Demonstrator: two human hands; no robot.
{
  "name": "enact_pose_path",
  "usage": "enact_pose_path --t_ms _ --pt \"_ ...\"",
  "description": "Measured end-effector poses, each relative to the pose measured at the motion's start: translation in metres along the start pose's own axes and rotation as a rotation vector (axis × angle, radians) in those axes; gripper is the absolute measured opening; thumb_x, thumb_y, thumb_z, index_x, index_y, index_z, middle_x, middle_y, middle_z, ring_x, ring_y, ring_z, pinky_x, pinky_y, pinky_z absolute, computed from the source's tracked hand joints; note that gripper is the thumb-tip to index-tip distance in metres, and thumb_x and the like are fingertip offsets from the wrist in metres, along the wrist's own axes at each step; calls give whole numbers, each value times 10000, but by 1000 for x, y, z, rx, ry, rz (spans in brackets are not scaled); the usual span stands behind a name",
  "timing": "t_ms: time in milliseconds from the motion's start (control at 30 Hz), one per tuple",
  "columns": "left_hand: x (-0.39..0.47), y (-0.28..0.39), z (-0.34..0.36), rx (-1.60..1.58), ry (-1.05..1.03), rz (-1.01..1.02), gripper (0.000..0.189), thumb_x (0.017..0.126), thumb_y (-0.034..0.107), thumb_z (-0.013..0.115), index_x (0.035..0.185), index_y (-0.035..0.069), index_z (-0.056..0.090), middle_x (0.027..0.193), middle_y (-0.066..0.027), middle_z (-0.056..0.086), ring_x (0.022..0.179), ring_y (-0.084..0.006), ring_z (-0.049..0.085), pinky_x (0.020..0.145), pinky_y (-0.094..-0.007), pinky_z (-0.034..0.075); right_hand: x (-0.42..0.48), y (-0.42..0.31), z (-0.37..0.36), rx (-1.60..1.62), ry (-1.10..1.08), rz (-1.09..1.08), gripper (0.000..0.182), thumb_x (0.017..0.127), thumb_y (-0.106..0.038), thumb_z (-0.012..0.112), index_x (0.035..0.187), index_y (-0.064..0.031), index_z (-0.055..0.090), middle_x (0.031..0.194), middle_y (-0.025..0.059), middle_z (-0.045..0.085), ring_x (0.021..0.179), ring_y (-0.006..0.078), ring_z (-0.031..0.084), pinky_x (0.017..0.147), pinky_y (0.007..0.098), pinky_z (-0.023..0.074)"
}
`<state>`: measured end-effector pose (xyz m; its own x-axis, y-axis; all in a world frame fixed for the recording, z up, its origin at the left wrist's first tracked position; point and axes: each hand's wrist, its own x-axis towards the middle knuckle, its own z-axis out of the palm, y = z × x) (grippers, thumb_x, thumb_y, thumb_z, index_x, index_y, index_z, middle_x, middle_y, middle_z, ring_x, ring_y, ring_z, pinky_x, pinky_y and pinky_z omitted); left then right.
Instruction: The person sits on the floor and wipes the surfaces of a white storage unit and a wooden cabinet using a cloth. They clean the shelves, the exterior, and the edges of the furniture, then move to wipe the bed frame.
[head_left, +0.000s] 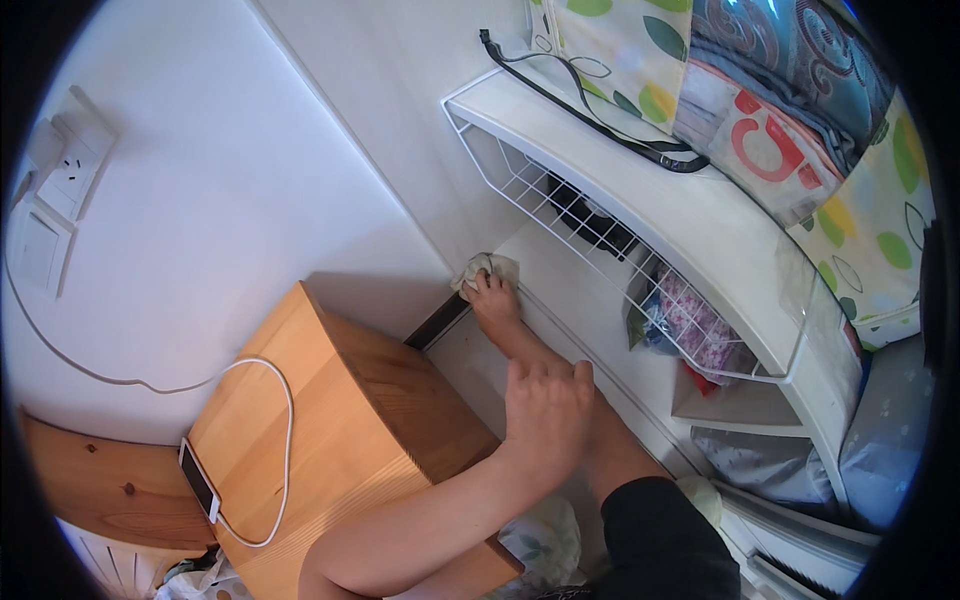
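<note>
A crumpled light-coloured cloth (486, 271) lies under the fingers of my right hand (495, 300), low in the corner where the white wall meets the white cabinet. My right arm, in a black short sleeve, stretches to it from the lower right. Nearer to me, my left hand (549, 405) is curled with its knuckles up, over or against my right forearm; whether it touches the forearm cannot be told. Its palm side is hidden. A dark strip (439, 322) runs along the wall's foot beside the cloth.
At left stands a wooden cabinet (337, 420) with a phone (199, 480) and white cable (289, 420) on it. A white shelf (600, 165) with a wire basket (570, 225) overhangs at right, bearing a black strap (585, 112) and a leaf-patterned storage bag (622, 60). Wall sockets (73, 166) are at far left.
</note>
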<state>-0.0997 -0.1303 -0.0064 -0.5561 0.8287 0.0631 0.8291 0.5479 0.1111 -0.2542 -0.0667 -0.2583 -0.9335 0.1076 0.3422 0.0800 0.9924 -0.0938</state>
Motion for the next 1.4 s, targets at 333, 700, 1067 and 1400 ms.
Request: enact_pose_path --t_ms 333,700,1067,1400 --pt "-5 -12 -7 10 -29 -62 182 774 121 627 941 50 606 810 -84 643 861 -276 618 970 -544 371 -21 -2 8 -187 -105 43 201 812 -232 609 985 -163 683 1059 59 568 892 224 595 701 344 499" --pt "2 -6 -14 -246 52 9 191 749 88 648 932 63 601 816 -82 649 853 -268 620 871 -456 416 -155 50 -115 479 2 -128 384 852 -206 574 1231 -143 548 1138 114 535 1001 262 585 779 405 514" --pt "14 -7 -18 -463 277 35 106 799 87 618 903 72 629 781 -78 640 803 -259 602 806 -388 420 45 -4 -118 -8 502 -309 285 756 -140 587 1036 -144 642 1074 64 553 782 200 554 593 305 452" --pt "15 -8 -21 -499 334 33 151 784 81 628 931 48 641 817 -76 643 847 -263 592 876 -427 410 65 -6 -132 -345 414 -617 107 804 -202 563 807 -112 620 1167 122 582 1124 273 502 693 313 371"
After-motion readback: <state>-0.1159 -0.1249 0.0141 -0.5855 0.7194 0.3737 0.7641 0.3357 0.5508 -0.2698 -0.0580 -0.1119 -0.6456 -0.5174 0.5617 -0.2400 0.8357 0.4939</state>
